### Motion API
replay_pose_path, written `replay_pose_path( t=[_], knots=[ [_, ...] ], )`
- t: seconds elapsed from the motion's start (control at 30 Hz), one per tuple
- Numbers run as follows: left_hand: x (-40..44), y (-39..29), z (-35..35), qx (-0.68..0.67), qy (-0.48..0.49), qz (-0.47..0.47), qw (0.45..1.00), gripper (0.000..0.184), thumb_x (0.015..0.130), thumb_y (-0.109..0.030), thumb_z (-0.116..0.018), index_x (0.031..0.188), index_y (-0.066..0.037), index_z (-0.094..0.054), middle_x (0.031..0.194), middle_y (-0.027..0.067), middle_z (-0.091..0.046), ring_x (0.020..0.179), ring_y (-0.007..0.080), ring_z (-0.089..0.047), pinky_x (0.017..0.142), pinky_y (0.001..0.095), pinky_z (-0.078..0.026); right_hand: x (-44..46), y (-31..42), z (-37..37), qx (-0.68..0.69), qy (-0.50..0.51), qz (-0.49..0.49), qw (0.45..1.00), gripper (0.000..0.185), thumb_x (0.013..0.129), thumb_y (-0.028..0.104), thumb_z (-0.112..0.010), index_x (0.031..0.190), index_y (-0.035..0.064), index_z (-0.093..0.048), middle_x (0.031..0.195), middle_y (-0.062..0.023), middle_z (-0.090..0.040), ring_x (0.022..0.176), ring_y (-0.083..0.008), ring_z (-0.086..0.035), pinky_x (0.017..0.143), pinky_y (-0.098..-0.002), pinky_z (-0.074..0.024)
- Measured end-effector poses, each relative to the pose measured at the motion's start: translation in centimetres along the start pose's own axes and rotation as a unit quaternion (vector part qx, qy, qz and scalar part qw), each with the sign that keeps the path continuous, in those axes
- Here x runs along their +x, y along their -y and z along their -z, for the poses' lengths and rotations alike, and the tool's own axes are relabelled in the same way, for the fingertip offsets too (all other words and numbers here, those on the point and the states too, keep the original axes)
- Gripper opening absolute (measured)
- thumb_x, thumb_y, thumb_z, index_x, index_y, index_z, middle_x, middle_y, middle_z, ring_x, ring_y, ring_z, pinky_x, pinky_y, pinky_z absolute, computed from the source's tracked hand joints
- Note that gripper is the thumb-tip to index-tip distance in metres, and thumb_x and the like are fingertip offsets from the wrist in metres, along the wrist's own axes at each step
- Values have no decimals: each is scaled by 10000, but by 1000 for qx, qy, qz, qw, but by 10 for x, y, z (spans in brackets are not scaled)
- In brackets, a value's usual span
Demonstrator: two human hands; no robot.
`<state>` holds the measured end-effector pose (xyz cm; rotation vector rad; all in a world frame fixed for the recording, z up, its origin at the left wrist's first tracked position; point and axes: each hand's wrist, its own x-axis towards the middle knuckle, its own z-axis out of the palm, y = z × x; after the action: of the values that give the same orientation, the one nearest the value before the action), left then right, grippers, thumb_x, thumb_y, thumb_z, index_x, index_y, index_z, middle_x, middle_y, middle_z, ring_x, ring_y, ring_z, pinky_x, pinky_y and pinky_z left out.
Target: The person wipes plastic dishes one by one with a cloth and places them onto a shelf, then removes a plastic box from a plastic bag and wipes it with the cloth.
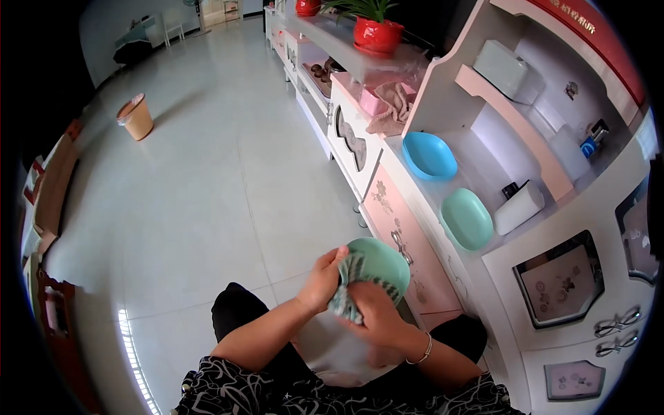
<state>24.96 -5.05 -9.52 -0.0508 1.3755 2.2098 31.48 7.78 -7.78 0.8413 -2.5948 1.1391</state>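
Green bowl near pink door, ahead-right of both hands; long axis unclear, partly covered. Left hand grips striped cloth at bowl's left edge. Right hand on cloth, over near side, closer to bowl's middle; fingers blurred, can't tell if closed.

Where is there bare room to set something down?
Floor between the peach bin and left knee; a shelf patch between the blue bowl and white object. Crowded: at the nearer green bowl, with left hand, right hand and patterned cloth.
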Motion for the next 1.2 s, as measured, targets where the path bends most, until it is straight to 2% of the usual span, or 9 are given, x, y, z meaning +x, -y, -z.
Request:
replay_pose_path(
  t=[0.2, 0.4, 0.53, 0.63, 0.67, 0.73, 0.83, 0.9, 1.2],
  knots=[
    [0, -7, 5, 161, -2, -47, 986, 457, 918, -364, -384, 1034, 52, -532, 876, 47, -570, 795, 99, -478, 718, 252, -423, -11, 5, 26, -120, 131, -9, 984, 207, 643, 184, -625, 752, 50, -512, 753, -87, -504, 697, -251, -516, 641, -371, -381],
    [0, -20, 10, 284, 2, -85, 955, 388, 920, -307, -396, 1035, 36, -536, 792, 45, -567, 755, 92, -479, 703, 249, -422, -15, -14, 43, -369, 1, -130, 920, 252, 603, 217, -666, 702, 63, -492, 728, -96, -504, 706, -272, -526, 594, -385, -397],
    [-2, -24, 16, 319, 10, -23, 948, 368, 913, -281, -405, 1040, 40, -531, 798, 59, -574, 753, 98, -488, 700, 242, -419, -5, -4, 71, -304, -95, -186, 930, 283, 614, 139, -683, 828, 21, -539, 837, -130, -531, 759, -310, -535, 664, -411, -424],
    [-8, -26, 16, 324, 34, 3, 946, 359, 908, -275, -411, 1039, 38, -531, 813, 63, -584, 759, 104, -502, 702, 244, -421, -8, -13, 68, -225, -139, -96, 960, 478, 694, 213, -649, 1120, 61, -497, 929, -124, -542, 836, -315, -533, 722, -398, -432],
    [-7, -24, 17, 318, 76, 24, 945, 345, 904, -260, -415, 1043, 33, -531, 824, 70, -590, 766, 112, -512, 708, 250, -423, -8, -12, 64, -224, -139, -96, 960, 478, 694, 213, -649, 1120, 61, -497, 929, -124, -542, 836, -315, -533, 722, -398, -432],
    [-9, -22, 16, 312, 119, 46, 942, 331, 900, -245, -418, 1048, 28, -530, 835, 76, -597, 773, 121, -522, 715, 256, -425, -11, -7, 52, -70, 12, -277, 958, 436, 720, 150, -634, 1111, 32, -480, 998, -167, -529, 913, -321, -532, 771, -380, -427],
    [-15, -24, 12, 399, 136, 0, 907, 272, 891, -188, -438, 1030, 25, -536, 816, 46, -595, 750, 91, -512, 688, 250, -435, -18, -22, 41, -96, 5, -259, 961, 407, 729, 142, -616, 1088, 25, -465, 956, -177, -553, 864, -346, -545, 717, -390, -444],
    [-18, -26, 9, 361, 119, -31, 925, 283, 874, -178, -439, 1061, 13, -530, 857, 111, -611, 782, 153, -547, 725, 278, -435, -15, -22, 42, -106, -4, -267, 958, 380, 729, 137, -612, 1060, 16, -473, 941, -182, -560, 843, -356, -549, 698, -395, -448],
    [-15, -31, 13, 314, 12, -89, 945, 279, 850, -131, -498, 1070, 39, -516, 880, 89, -603, 794, 111, -542, 712, 249, -441, -9, -20, 39, -63, -50, -322, 944, 331, 719, 110, -622, 998, -10, -490, 794, -219, -577, 766, -378, -568, 653, -400, -454]
  ],
)
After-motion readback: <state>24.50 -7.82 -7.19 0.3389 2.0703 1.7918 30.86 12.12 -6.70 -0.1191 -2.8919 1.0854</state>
